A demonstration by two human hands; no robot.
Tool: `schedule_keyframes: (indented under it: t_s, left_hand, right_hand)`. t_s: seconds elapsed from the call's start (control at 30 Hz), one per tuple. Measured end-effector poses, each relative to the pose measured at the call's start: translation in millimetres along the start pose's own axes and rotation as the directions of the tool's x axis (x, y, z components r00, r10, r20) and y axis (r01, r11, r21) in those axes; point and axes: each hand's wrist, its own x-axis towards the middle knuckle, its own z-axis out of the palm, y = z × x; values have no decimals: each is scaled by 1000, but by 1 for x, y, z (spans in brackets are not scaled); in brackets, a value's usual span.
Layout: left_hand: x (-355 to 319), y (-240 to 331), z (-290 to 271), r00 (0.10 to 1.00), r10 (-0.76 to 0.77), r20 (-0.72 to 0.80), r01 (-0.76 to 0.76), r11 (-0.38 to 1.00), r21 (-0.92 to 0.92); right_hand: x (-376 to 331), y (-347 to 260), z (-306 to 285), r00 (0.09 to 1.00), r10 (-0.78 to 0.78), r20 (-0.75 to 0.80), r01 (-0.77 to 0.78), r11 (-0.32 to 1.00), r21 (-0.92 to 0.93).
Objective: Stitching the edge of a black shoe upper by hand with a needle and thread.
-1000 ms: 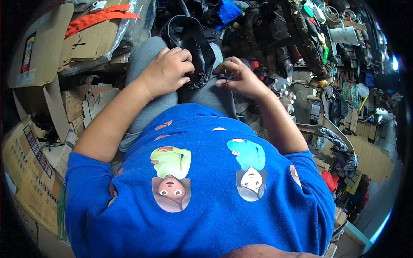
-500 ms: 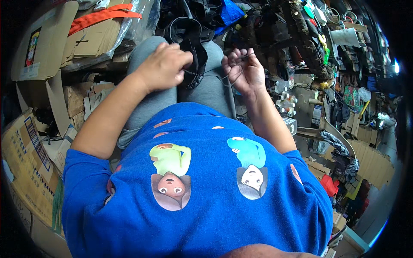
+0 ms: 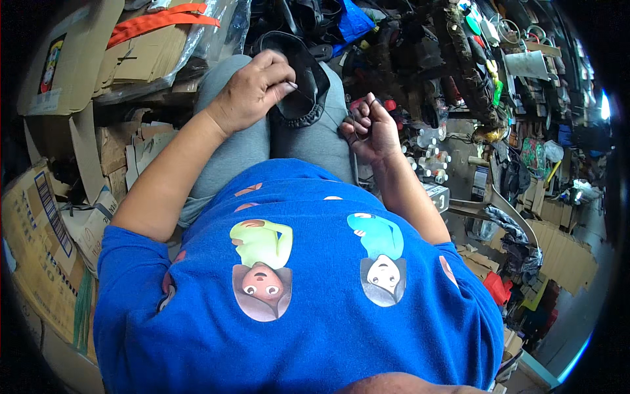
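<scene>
A black shoe upper point(image 3: 302, 120) with a puckered, gathered rim rests across my grey-clad thighs, its opening facing up. My left hand point(image 3: 256, 88) is at its left side, thumb and forefinger pinched on a thin dark thread by the opening. To the right of the shoe, my right hand point(image 3: 375, 131) has its palm turned up and fingers curled around loops of dark thread point(image 3: 356, 125). A faint stretch of thread runs between the shoe and my right hand. Whether a needle is in my left fingers is too small to tell.
Cardboard boxes point(image 3: 69, 59) stand at the left, with an orange strap point(image 3: 161, 21) over flattened card. More black footwear point(image 3: 315, 13) lies beyond my knees beside a blue plastic bag point(image 3: 354, 25). Small bottles point(image 3: 434, 161) and a curved metal frame point(image 3: 508, 203) are on the right.
My left hand has lifted slightly and turned, fingertips now pinched over the opening. My right hand has lowered a little, its fingers curling more. The shoe upper has tilted, showing its gathered rim.
</scene>
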Motion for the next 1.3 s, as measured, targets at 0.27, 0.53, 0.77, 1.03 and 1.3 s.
schedule_keyframes:
  t_s: [0.27, 0.53, 0.77, 1.03, 1.3]
  left_hand:
    - [20, -11, -26, 985, 166, -51, -117, 851, 512]
    - [6, -2, 17, 937, -319, 142, 223, 232, -947]
    - [5, 0, 29, 814, -512, 274, 276, -75, -958]
    - [-1, -10, 11, 851, -429, 304, 312, -52, -948]
    - [3, 15, -53, 995, 94, -28, -78, 930, 358]
  right_hand:
    - [1, 2, 3, 999, -16, -37, 13, 996, -83]
    - [6, 7, 5, 999, -15, -38, 11, 994, -106]
    - [1, 2, 2, 989, -88, -118, 82, 995, -55]
    - [-9, -17, -20, 985, -173, -11, 171, 980, -102]
    - [-22, -56, -82, 998, -51, 21, 40, 421, -906]
